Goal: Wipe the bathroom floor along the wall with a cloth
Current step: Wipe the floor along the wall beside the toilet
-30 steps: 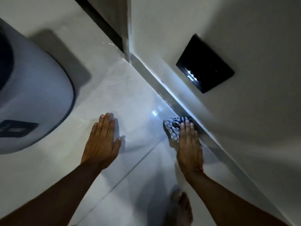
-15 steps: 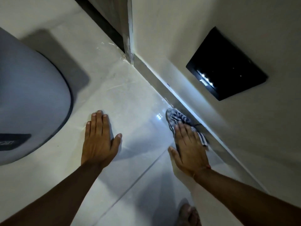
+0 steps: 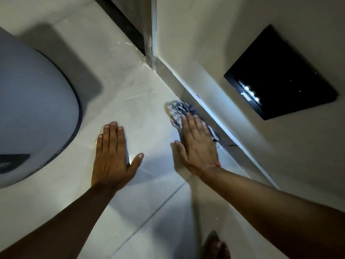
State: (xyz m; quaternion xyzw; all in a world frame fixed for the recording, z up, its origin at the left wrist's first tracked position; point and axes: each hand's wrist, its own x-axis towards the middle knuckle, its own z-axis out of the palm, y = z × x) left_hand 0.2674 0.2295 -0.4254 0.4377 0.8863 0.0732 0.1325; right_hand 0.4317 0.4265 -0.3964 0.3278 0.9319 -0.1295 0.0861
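Our right hand [image 3: 198, 146] presses flat, fingers [image 3: 194, 121] extended, on the striped cloth [image 3: 177, 111], which bunches ahead of the fingertips against the skirting [image 3: 211, 109]. Cloth's long axis runs along the wall edge of the floor [image 3: 145, 101]. Left hand [image 3: 112, 156] is splayed bare, bracing. Path toward the door-frame corner [image 3: 152, 53] looks clear.

Wall [image 3: 205, 43] right, toilet [image 3: 33, 113] left.

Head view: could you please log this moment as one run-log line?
phase: wiping | right hand: flat on striped cloth at wall base | left hand: flat on floor, bracing | appliance: left
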